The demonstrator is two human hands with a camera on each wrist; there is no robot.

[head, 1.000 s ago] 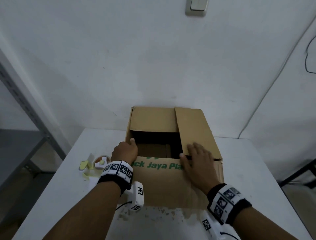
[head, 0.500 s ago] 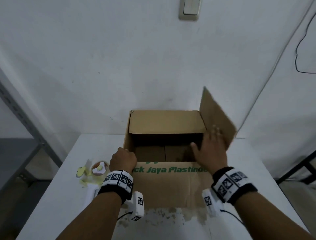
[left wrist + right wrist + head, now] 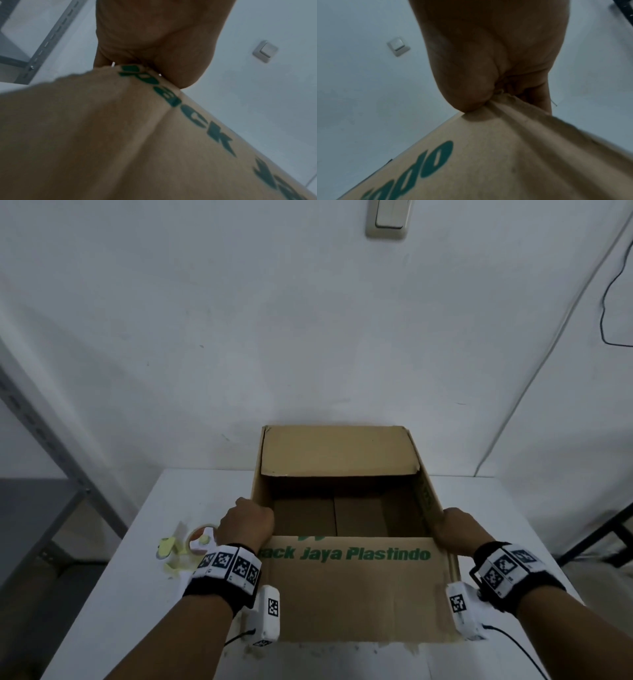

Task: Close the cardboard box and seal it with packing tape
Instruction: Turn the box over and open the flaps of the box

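An open cardboard box (image 3: pixel 346 587) with green lettering stands on the white table (image 3: pixel 137 594). Its far flap (image 3: pixel 337 450) leans in over the opening; inside I see only the bare bottom. My left hand (image 3: pixel 246 525) grips the near left corner of the top edge, fingers curled over the cardboard. My right hand (image 3: pixel 455 529) grips the near right corner the same way. The wrist views show each hand, left (image 3: pixel 154 40) and right (image 3: pixel 496 54), clamped on the cardboard (image 3: pixel 120 135) (image 3: pixel 505 155). A tape roll (image 3: pixel 202 537) lies just left of my left hand.
Yellowish scraps (image 3: pixel 168 547) lie beside the tape roll. A grey metal shelf (image 3: pixel 41 440) stands left of the table, a dark frame (image 3: pixel 609 529) to its right. The box's far side is close to the wall, which carries a light switch (image 3: pixel 388 219).
My right hand swung the right side flap off the opening, let it go and moved to the near right corner. My left hand stayed at the near left corner.
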